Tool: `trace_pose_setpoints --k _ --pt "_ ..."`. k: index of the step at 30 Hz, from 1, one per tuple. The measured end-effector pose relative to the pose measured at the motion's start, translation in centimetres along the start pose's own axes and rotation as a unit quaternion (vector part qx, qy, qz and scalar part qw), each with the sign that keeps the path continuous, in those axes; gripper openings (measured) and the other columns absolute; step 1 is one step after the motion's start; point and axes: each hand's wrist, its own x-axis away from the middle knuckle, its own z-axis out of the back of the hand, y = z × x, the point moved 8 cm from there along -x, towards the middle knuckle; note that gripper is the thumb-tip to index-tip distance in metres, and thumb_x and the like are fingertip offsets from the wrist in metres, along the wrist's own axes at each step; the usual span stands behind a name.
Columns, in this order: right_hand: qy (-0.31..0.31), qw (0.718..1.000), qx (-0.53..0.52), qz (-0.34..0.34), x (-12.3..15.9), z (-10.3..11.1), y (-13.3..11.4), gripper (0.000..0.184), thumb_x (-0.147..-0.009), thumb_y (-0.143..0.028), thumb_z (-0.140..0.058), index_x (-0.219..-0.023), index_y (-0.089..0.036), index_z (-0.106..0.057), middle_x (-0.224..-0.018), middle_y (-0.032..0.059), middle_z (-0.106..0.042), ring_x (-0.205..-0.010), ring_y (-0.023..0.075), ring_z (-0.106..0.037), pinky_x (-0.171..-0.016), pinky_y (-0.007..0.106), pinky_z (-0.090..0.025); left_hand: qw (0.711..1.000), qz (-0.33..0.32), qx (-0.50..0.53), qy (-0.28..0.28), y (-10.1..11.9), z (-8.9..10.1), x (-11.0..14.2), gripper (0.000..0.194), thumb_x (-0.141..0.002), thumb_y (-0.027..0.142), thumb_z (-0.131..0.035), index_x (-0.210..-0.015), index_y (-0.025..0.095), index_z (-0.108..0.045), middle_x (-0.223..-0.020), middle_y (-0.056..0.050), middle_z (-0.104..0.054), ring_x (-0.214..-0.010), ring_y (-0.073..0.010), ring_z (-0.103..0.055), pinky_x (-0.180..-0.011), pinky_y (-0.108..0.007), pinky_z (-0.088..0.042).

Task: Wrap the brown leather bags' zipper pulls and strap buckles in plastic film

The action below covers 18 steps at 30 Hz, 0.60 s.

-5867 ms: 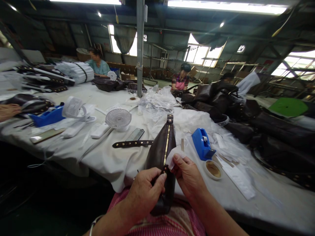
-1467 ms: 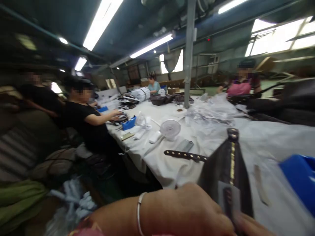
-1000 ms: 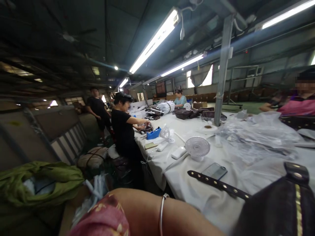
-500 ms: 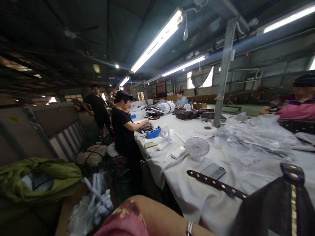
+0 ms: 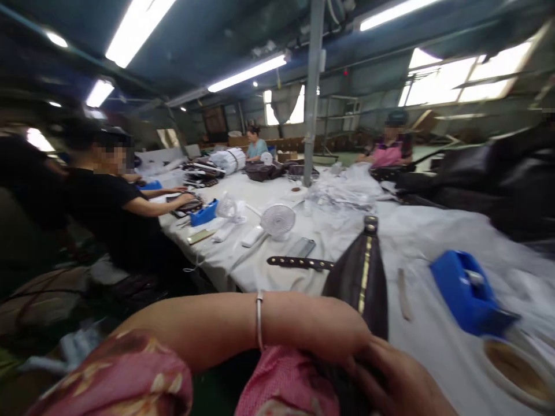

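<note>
A dark brown leather-like bag (image 5: 353, 277) with a gold zip stands at the table's near edge, its pointed top upright, its lower part behind my hands. A studded strap (image 5: 299, 263) runs from it to the left. My left arm, with a bracelet (image 5: 259, 320), reaches across in front of it. My left hand (image 5: 353, 329) is bent down at the bag, fingers hidden. Close beside it, my right hand (image 5: 401, 370) has its fingers curled against the bag's dark lower part; their tips are unclear.
On the white-covered table are a blue tape dispenser (image 5: 463, 292), a tape roll (image 5: 515, 367), a phone (image 5: 302, 248), a small fan (image 5: 277, 221) and clear plastic (image 5: 342, 190). A co-worker in black (image 5: 113, 202) sits left. A metal post (image 5: 312, 104) rises behind. Dark bags (image 5: 485, 179) lie right.
The view has swung right and somewhat down. My two hands have come into view at the bag, and the blue tape dispenser and tape roll now show on the right.
</note>
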Motion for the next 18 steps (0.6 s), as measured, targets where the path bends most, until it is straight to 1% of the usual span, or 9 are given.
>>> trace_pose_setpoints --k 1,3,4,8,10,13,15,16,18 --pt "-0.004 1.0 -0.003 -0.003 0.2 0.6 -0.2 0.019 -0.093 -0.031 -0.057 -0.105 -0.03 -0.073 -0.099 0.0048 -0.074 -0.088 0.0231 -0.072 -0.073 0.031 -0.058 1.0 -0.001 -0.005 0.01 -0.3 0.3 0.2 0.015 -0.085 0.028 -0.068 -0.079 0.014 -0.07 -0.071 -0.006 -0.071 -0.057 -0.017 -0.058 -0.047 -0.028 -0.039" --pt "0.023 0.999 -0.009 -0.025 0.1 2.0 -0.4 0.019 -0.094 -0.027 -0.054 -0.098 -0.027 -0.073 -0.089 0.0039 -0.073 -0.08 0.0204 -0.07 -0.069 0.03 -0.054 1.0 0.004 0.007 0.025 -1.1 0.5 0.4 0.015 -0.086 0.027 -0.066 -0.078 0.016 -0.071 -0.068 -0.005 -0.07 -0.054 -0.0161 -0.054 -0.047 -0.028 -0.034" --pt "0.037 0.999 -0.014 -0.029 -0.1 2.4 -0.6 0.02 -0.095 -0.025 -0.053 -0.094 -0.025 -0.073 -0.086 0.0036 -0.072 -0.078 0.0192 -0.069 -0.068 0.029 -0.052 0.999 0.018 0.028 0.027 -1.6 0.4 0.4 0.014 -0.085 0.026 -0.065 -0.077 0.017 -0.071 -0.066 -0.005 -0.069 -0.053 -0.0158 -0.051 -0.047 -0.028 -0.032" --pt "0.066 0.996 -0.035 -0.048 -0.3 3.1 -0.3 0.019 -0.093 -0.018 -0.055 -0.08 -0.02 -0.069 -0.079 0.0028 -0.068 -0.074 0.0171 -0.065 -0.067 0.028 -0.047 0.987 0.057 0.145 0.028 -3.1 -0.5 -0.1 0.012 -0.081 0.021 -0.06 -0.075 0.018 -0.069 -0.065 -0.002 -0.065 -0.055 -0.0145 -0.048 -0.052 -0.026 -0.033" --pt "0.082 0.994 -0.03 -0.06 -0.1 3.4 0.2 0.018 -0.092 -0.018 -0.056 -0.077 -0.02 -0.068 -0.076 0.0026 -0.066 -0.072 0.0171 -0.063 -0.066 0.028 -0.046 0.98 0.07 0.183 0.025 -3.7 -1.1 -0.5 0.016 -0.083 0.024 -0.056 -0.073 0.019 -0.067 -0.061 0.002 -0.059 -0.055 -0.013 -0.046 -0.052 -0.024 -0.034" --pt "0.127 0.989 -0.011 -0.069 0.5 4.5 0.5 0.016 -0.092 -0.017 -0.056 -0.081 -0.019 -0.068 -0.077 0.0033 -0.064 -0.073 0.0178 -0.062 -0.068 0.03 -0.045 0.964 0.112 0.242 0.024 -4.9 -2.0 -0.7 0.025 -0.086 0.033 -0.051 -0.067 0.019 -0.061 -0.055 0.005 -0.048 -0.052 -0.0118 -0.041 -0.047 -0.023 -0.03" --pt "0.155 0.987 -0.002 -0.051 0.9 5.1 -0.1 0.012 -0.092 -0.018 -0.057 -0.086 -0.019 -0.068 -0.078 0.0037 -0.063 -0.074 0.0182 -0.06 -0.069 0.031 -0.045 0.95 0.135 0.28 0.025 -5.6 -2.6 -0.7 0.029 -0.086 0.038 -0.05 -0.066 0.019 -0.059 -0.055 0.005 -0.045 -0.052 -0.0115 -0.039 -0.046 -0.023 -0.028" --pt "0.154 0.987 0.0 -0.035 1.0 5.2 -0.6 0.009 -0.092 -0.019 -0.059 -0.089 -0.019 -0.068 -0.08 0.0039 -0.063 -0.075 0.0184 -0.06 -0.069 0.031 -0.045 0.943 0.143 0.298 0.024 -5.9 -2.8 -0.7 0.031 -0.086 0.04 -0.05 -0.066 0.019 -0.059 -0.054 0.005 -0.045 -0.052 -0.0113 -0.039 -0.045 -0.023 -0.027" --pt "0.131 0.991 0.02 0.001 0.9 4.7 -2.0 0.007 -0.091 -0.023 -0.064 -0.095 -0.018 -0.067 -0.083 0.0045 -0.063 -0.076 0.0191 -0.059 -0.068 0.031 -0.045 0.929 0.156 0.336 0.021 -6.3 -3.5 -0.8 0.034 -0.084 0.045 -0.052 -0.064 0.019 -0.058 -0.054 0.005 -0.044 -0.051 -0.011 -0.037 -0.044 -0.024 -0.026"
